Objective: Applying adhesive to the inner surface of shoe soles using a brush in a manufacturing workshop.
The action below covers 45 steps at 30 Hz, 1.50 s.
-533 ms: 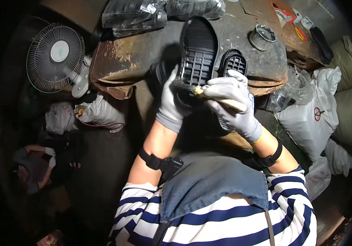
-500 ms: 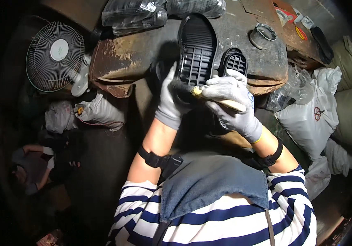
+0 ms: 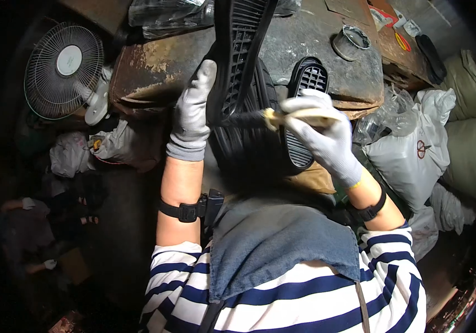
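Observation:
My gloved left hand (image 3: pixel 192 108) grips a black shoe sole (image 3: pixel 243 47) by its edge, raised and tilted with its ribbed, gridded face partly turned to the right. In my gloved right hand (image 3: pixel 332 141) is a brush (image 3: pixel 272 119) with a pale handle and dark bristles. The bristles reach left to the sole's lower end; blur hides whether they touch. Below the hands, several black soles (image 3: pixel 235 147) lie together in front of my apron. Another gridded black sole (image 3: pixel 310 77) stands just beyond my right hand, against the bench's near edge.
A worn bench (image 3: pixel 154 66) spans the front, bearing a crusted round pot (image 3: pixel 351 42) and plastic-wrapped bundles (image 3: pixel 171 16). At left stands a fan (image 3: pixel 66 66). White sacks (image 3: pixel 410 161) and green sacks (image 3: pixel 471 155) crowd the right. Another person (image 3: pixel 29 222) is at the lower left.
The held sole has risen and turned from face-on to edgewise, with my left hand shifting left. The brush remains near its lower end. More soles beneath are now exposed.

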{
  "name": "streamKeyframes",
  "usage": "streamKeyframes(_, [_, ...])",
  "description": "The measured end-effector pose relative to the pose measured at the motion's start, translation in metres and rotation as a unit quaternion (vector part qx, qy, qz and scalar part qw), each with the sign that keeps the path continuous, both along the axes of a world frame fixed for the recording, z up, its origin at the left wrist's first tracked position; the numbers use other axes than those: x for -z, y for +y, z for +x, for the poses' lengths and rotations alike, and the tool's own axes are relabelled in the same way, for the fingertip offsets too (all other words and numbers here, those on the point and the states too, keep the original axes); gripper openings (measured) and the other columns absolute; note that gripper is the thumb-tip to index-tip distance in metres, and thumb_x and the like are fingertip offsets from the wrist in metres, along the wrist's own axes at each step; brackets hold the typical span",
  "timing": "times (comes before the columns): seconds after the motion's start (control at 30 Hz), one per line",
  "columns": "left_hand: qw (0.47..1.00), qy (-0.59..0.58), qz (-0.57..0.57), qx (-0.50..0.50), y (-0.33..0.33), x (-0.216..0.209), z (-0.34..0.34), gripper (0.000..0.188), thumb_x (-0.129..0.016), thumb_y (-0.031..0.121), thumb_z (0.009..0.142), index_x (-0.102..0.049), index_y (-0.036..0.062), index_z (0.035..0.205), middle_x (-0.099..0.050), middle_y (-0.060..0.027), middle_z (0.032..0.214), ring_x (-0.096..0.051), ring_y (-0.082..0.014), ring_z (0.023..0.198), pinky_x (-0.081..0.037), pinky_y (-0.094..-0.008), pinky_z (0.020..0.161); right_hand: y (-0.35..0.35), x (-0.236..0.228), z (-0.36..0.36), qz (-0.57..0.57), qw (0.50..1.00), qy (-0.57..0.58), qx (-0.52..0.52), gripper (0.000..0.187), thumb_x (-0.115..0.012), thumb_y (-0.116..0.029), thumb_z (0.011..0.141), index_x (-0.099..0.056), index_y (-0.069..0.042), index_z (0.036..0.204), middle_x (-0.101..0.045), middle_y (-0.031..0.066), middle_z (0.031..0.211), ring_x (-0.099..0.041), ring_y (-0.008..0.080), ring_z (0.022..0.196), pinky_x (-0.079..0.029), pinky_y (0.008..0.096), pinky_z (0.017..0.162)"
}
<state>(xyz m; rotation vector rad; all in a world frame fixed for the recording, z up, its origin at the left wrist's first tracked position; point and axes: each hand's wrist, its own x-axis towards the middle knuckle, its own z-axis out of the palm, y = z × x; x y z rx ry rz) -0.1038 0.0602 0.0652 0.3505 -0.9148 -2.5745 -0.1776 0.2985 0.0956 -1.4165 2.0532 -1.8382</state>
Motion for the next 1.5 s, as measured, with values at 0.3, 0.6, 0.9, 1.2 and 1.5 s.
streamKeyframes(0.3, [0.809, -0.004, -0.582, -0.087, 0.043, 0.011, 0.031, 0.031, -0.062, 0.027, 0.098, -0.065, -0.0003, 0.112, -0.064, -0.0171, 0.109, -0.062, -0.0288, 0.102, -0.049, -0.0366, 0.091, 0.002, 0.027, -0.026, 0.028, 0.993, -0.100, 0.058, 0.029, -0.059, 0.004, 0.088, -0.066, 0.003, 0.116, -0.067, 0.0137, 0.116, -0.063, 0.0228, 0.110, -0.047, 0.0363, 0.103])
streamKeyframes(0.6, [0.986, -0.100, -0.127, 0.043, 0.047, 0.058, 0.175, 0.062, -0.043, 0.049, 0.104, -0.051, -0.0034, 0.135, -0.063, -0.0115, 0.128, -0.057, -0.0195, 0.120, -0.048, -0.0352, 0.101, -0.029, 0.015, -0.039, 0.055, 0.991, -0.011, 0.118, 0.020, -0.060, -0.002, 0.096, -0.065, 0.008, 0.113, -0.068, 0.0114, 0.114, -0.063, 0.0177, 0.102, -0.047, 0.0303, 0.097])
streamKeyframes(0.9, [0.752, 0.260, 0.220, -0.564, -0.107, 0.134, 0.369, 0.089, -0.042, 0.059, 0.095, -0.016, -0.0022, 0.154, -0.025, -0.0243, 0.158, -0.031, -0.0488, 0.140, -0.035, -0.0631, 0.112, -0.008, -0.018, -0.070, -0.062, 0.973, -0.085, 0.204, 0.027, -0.076, -0.012, 0.086, -0.070, 0.000, 0.110, -0.071, 0.0063, 0.104, -0.064, 0.0130, 0.092, -0.049, 0.0266, 0.089])
streamKeyframes(1.2, [0.898, -0.079, -0.412, -0.132, -0.033, 0.058, 0.075, 0.020, -0.056, 0.006, 0.098, -0.058, -0.0003, 0.117, -0.062, -0.0090, 0.116, -0.058, -0.0247, 0.116, -0.047, -0.0383, 0.104, 0.056, 0.000, -0.122, -0.077, 0.955, 0.025, 0.287, 0.019, -0.064, -0.008, 0.094, -0.067, 0.002, 0.110, -0.068, 0.0064, 0.106, -0.061, 0.0120, 0.097, -0.047, 0.0268, 0.092])
streamKeyframes(1.5, [0.315, 0.118, -0.919, 0.208, 0.115, 0.032, -0.102, 0.037, -0.063, 0.009, 0.077, -0.071, 0.0177, 0.112, -0.053, -0.0057, 0.144, -0.037, -0.0251, 0.142, -0.021, -0.0505, 0.120, 0.070, 0.020, -0.262, 0.194, 0.863, 0.288, 0.367, 0.017, -0.073, -0.026, 0.079, -0.071, -0.014, 0.091, -0.069, 0.0079, 0.083, -0.064, 0.0263, 0.086, -0.048, 0.0390, 0.081])
